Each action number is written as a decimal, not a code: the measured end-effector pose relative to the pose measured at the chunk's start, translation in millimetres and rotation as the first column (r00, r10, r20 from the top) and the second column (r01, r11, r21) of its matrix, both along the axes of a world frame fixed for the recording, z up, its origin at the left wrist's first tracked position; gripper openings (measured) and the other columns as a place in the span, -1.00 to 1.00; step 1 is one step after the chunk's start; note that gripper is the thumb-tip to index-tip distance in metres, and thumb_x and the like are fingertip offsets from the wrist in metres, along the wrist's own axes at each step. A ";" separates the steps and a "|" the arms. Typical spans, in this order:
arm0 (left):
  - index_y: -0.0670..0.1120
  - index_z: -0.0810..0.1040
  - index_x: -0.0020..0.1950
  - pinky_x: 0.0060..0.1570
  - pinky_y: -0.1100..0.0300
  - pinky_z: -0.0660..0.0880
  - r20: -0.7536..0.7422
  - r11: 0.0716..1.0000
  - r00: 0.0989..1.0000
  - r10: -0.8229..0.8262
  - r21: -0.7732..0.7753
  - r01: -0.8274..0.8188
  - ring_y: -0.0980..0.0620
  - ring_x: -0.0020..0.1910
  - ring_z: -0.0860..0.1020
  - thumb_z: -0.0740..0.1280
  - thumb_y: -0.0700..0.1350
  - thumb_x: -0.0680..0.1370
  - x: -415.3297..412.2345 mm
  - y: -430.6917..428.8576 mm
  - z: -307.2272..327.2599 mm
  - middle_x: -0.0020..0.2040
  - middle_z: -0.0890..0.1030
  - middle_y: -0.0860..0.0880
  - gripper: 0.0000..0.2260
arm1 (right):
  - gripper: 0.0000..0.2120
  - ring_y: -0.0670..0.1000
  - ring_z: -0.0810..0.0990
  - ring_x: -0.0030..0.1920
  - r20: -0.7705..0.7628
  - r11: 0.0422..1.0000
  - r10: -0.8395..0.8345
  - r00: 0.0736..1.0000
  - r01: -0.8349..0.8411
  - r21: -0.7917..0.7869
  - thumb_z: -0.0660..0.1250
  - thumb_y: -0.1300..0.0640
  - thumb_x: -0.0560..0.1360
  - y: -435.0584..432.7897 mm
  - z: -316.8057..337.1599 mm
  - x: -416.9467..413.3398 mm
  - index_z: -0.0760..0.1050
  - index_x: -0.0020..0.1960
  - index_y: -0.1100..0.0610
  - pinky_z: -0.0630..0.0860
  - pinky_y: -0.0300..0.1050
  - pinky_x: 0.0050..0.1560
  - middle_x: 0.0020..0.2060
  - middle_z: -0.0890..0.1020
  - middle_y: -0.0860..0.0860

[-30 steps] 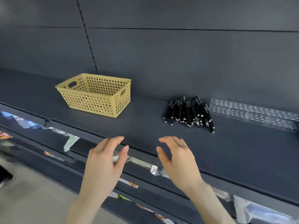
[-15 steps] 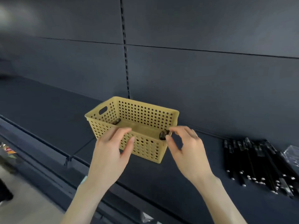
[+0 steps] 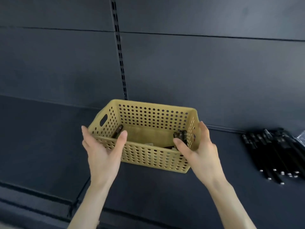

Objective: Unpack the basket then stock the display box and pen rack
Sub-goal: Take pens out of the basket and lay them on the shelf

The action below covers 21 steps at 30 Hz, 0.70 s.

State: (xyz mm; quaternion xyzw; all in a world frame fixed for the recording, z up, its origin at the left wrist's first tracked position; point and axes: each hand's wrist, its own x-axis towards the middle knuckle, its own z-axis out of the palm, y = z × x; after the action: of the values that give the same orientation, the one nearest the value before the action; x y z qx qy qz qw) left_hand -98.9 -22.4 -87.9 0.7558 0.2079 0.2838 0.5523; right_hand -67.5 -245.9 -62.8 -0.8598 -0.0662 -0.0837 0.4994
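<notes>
Yellow perforated basket (image 3: pixel 153 156) sitting on a dark shelf (image 3: pixel 42 146), near its back edge, below a slotted upright (image 3: pixel 119 52) in the dark back panel (image 3: pixel 206 76). Left hand (image 3: pixel 103 150) cupped at the basket's near left corner, thumb hooked over the front rim, fingers spread along the end wall just under the oval handle hole. Right hand (image 3: pixel 198 150) cupped at the near right corner, thumb inside over the front rim, fingers wrapped round the outside of the right end wall. Both hands spread wide and touching the basket; whether gripping firmly or only resting against it, hard to tell. Inside the basket, a dark pen (image 3: pixel 118 130) leaning against the left end wall, and a small cluster of dark pens (image 3: pixel 180 135) against the right end wall, beside the right thumb; something flat and pale on the floor near the front wall, too unclear to name. Off to the right on the same shelf, well apart from the basket, a loose pile of black pens (image 3: pixel 274 152) with pale tips pointing toward the shelf's front edge. At the far right border, a sliver of clear plastic (image 3: pixel 302 137), cut off by the frame. No brand, label or legible writing anywhere on the basket, pens or shelf.
</notes>
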 end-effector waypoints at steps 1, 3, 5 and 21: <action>0.07 -0.20 0.54 0.29 0.14 0.18 0.018 0.999 0.999 -0.036 -0.021 0.037 0.12 0.41 0.18 0.42 0.42 0.21 4.6 6.8 -2.3 0.51 0.05 0.08 0.14 | -0.16 -0.32 0.46 0.13 0.015 1.000 -0.009 1.000 0.009 0.022 0.40 -0.14 0.39 2.4 -3.5 0.7 -0.02 0.50 -0.08 0.41 -0.37 0.14 -0.01 0.45 -0.50; 0.11 -0.18 0.54 0.36 0.06 0.25 0.058 0.989 0.991 -0.124 -0.071 0.128 0.10 0.43 0.22 0.47 0.38 0.15 12.6 20.6 -9.5 0.47 0.08 0.15 0.18 | -0.09 -0.49 0.40 0.09 0.048 0.997 -0.025 0.999 0.022 0.074 0.43 -0.09 0.40 8.1 -11.5 0.9 -0.12 0.51 -0.15 0.34 -0.61 -0.01 -0.01 0.37 -0.65; 0.14 -0.11 0.53 0.37 -0.06 0.31 0.064 0.975 0.976 -0.207 -0.071 0.211 0.13 0.42 0.23 0.54 0.33 0.11 17.9 33.1 -18.0 0.46 0.11 0.17 0.19 | -0.01 -0.51 0.36 0.14 0.058 0.991 -0.046 0.997 0.038 0.128 0.42 -0.08 0.39 12.7 -20.9 0.8 -0.28 0.49 -0.19 0.29 -0.65 -0.01 0.08 0.29 -0.69; -0.10 0.22 0.03 0.06 -0.18 0.48 -0.207 0.891 0.945 -0.254 0.331 0.312 -0.20 0.02 0.54 0.54 -0.08 0.37 54.5 60.7 -41.3 0.02 0.53 -0.10 -0.48 | -0.19 0.06 0.46 0.19 0.012 0.960 -0.245 0.970 0.244 -0.139 0.51 0.08 0.35 26.0 -57.8 18.2 -0.04 0.31 -0.08 0.42 0.22 0.21 0.20 0.42 -0.10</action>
State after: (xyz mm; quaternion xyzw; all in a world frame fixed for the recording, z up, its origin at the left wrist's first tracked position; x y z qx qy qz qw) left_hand -44.4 38.3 -129.2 0.8861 0.0832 0.1724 0.4221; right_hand -49.4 -219.9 -120.6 -0.8945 0.0361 -0.1375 0.4239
